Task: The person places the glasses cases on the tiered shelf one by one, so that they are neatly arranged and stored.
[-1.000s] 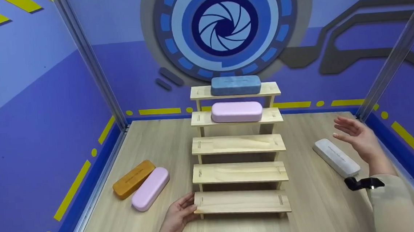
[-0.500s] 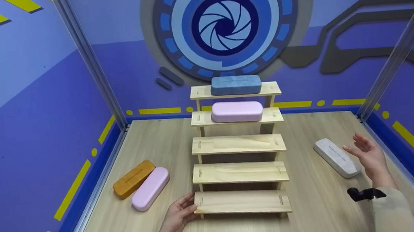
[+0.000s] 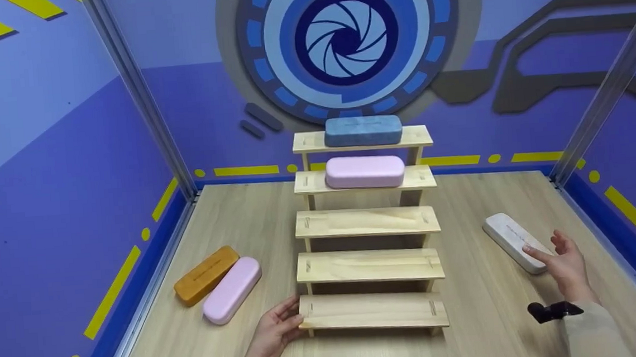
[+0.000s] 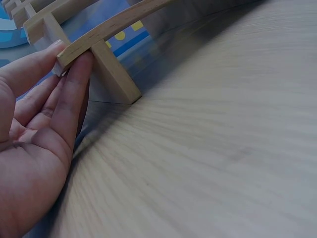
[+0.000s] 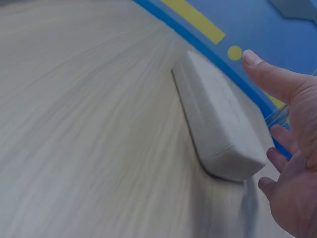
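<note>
In the head view, a stepped wooden rack stands mid-table. My left hand pinches the left end of its lowest step; the left wrist view shows the thumb on top and fingers underneath the board's corner. At the right, my right hand hovers beside the near end of a white glasses case, thumb spread from the fingers and overlapping the case in the head view. In the right wrist view, the same white case lies on the table, with nothing between thumb and fingers.
A blue glasses case rests on the top step, and a pink glasses case on the one below. Left of the rack, an orange-brown case lies against another pink case. Blue-purple walls enclose the table.
My right hand has come down toward the near end of the white glasses case, moving nearer to me. The left hand keeps its pinch on the rack, and the cases stay put.
</note>
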`<state>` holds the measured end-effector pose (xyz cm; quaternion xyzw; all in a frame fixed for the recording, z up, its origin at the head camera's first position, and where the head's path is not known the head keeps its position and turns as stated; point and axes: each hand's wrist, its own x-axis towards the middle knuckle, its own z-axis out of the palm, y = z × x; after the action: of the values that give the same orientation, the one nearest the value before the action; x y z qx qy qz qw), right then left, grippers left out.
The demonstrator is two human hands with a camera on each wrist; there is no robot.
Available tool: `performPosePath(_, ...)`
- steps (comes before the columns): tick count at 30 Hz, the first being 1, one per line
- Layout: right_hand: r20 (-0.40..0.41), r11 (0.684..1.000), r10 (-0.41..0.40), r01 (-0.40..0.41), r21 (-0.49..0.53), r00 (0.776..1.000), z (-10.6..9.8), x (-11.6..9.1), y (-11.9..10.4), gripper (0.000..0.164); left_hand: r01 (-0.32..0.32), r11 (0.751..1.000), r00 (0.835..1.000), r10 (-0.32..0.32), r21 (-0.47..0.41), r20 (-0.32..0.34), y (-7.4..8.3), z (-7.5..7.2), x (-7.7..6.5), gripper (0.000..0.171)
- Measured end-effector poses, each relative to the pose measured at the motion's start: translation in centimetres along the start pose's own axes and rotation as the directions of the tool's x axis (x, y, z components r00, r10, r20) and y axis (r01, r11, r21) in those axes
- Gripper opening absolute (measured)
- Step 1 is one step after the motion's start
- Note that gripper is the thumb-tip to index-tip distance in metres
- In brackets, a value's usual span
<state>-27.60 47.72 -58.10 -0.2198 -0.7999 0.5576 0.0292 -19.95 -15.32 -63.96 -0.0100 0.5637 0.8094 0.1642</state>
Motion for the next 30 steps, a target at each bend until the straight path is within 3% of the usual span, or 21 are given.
performPosePath(12,0.01,0.995,0.008,-0.007,-0.098,1.0,1.1,-0.2,1.2,0.114,-0.006,1.0,1.0,0.006,-0.008,0.013,0.0,0.1,-0.1,0.07)
performPosePath(19,-0.073,0.979,-0.007,-0.008,-0.203,0.997,1.7,-0.3,1.5,0.106,0.005,1.0,1.0,-0.005,-0.01,0.003,0.1,0.2,-0.2,0.071)
performPosePath(30,-0.098,0.976,-0.005,-0.016,-0.216,0.995,2.0,-0.1,1.5,0.098,-0.014,1.0,1.0,0.014,0.002,0.006,-0.1,0.0,-0.1,0.07)
